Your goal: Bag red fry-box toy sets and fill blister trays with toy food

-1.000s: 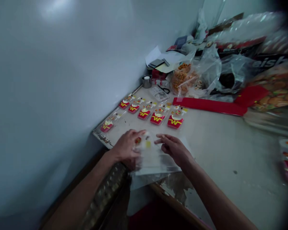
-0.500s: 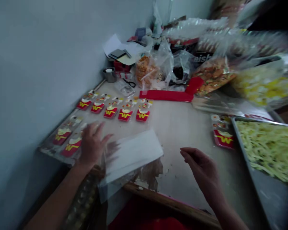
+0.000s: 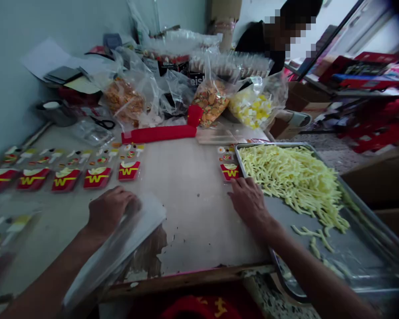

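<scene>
My left hand (image 3: 111, 210) is closed over the edge of a stack of clear, whitish plastic bags (image 3: 146, 217), its fingertips partly hidden and blurred. My right hand (image 3: 249, 201) reaches to the tray's left side. Its bent fingers lie on the lower edge of a clear packet (image 3: 229, 170) with a red fries-box design and a yellow W. More such packets (image 3: 129, 170) line the table to the left in a row, with others nearer to me at the left edge. A metal tray (image 3: 282, 206) at right holds a heap of pale yellow fries-shaped pieces (image 3: 292, 173).
Behind the packets lie a long red strip (image 3: 159, 134), scissors (image 3: 103, 122) and a grey cup (image 3: 55, 113). Bags of small orange pieces (image 3: 124, 99), mixed pieces (image 3: 211, 99) and yellow-white pieces (image 3: 252, 108) stand at the back. A person (image 3: 262, 42) is beyond them.
My view has swung right. My left hand has gone from spread fingers to closed on the plastic bags. My right hand has reached forward from bare table to the packet by the tray.
</scene>
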The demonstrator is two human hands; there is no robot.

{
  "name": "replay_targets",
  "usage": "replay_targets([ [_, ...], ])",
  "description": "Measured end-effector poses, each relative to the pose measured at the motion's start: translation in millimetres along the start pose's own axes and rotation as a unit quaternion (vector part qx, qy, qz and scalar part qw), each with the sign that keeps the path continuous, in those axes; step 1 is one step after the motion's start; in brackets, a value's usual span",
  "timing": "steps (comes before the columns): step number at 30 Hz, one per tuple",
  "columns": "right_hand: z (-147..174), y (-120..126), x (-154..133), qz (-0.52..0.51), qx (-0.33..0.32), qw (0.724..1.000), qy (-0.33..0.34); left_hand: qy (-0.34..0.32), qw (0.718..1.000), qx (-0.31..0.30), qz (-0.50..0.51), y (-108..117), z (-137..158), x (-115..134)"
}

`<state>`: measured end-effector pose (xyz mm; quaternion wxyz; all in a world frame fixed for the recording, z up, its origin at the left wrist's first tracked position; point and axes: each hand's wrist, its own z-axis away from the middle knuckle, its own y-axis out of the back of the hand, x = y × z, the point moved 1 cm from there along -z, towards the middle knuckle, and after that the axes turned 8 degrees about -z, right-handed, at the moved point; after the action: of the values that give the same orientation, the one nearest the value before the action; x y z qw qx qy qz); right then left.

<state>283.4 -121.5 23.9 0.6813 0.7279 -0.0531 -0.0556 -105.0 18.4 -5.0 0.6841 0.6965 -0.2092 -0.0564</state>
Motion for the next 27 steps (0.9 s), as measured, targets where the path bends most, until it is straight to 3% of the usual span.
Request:
replay_targets([
  [3,-35,-13,10,0.043,-0.053,0.996,0.065,0.058,0.998,-0.013,-0.010,11,-10,-4],
  [7,-52,-24,-20,-0.060,-0.094,0.980,0.164,0.125,0.979,-0.038,0.157,20,-28,-27],
  [12,-50,-10,-59,-0.215,-0.099,0.934,0.268,0.225,0.884,-0.096,0.400,16,-24,-41],
  [15,-67,-9,-48,-0.158,-0.087,0.927,0.330,0.254,0.829,-0.201,0.457,23,-15,-32],
  [19,-100,-27,-28,-0.096,-0.147,0.924,0.340,0.232,0.774,-0.334,0.485,35,-9,-19],
  [22,-112,-34,-31,-0.121,-0.168,0.916,0.344,0.214,0.784,-0.338,0.476,29,-8,-18],
  [27,-101,-26,-45,-0.154,-0.133,0.931,0.302,0.235,0.825,-0.263,0.442,12,-6,-15],
])
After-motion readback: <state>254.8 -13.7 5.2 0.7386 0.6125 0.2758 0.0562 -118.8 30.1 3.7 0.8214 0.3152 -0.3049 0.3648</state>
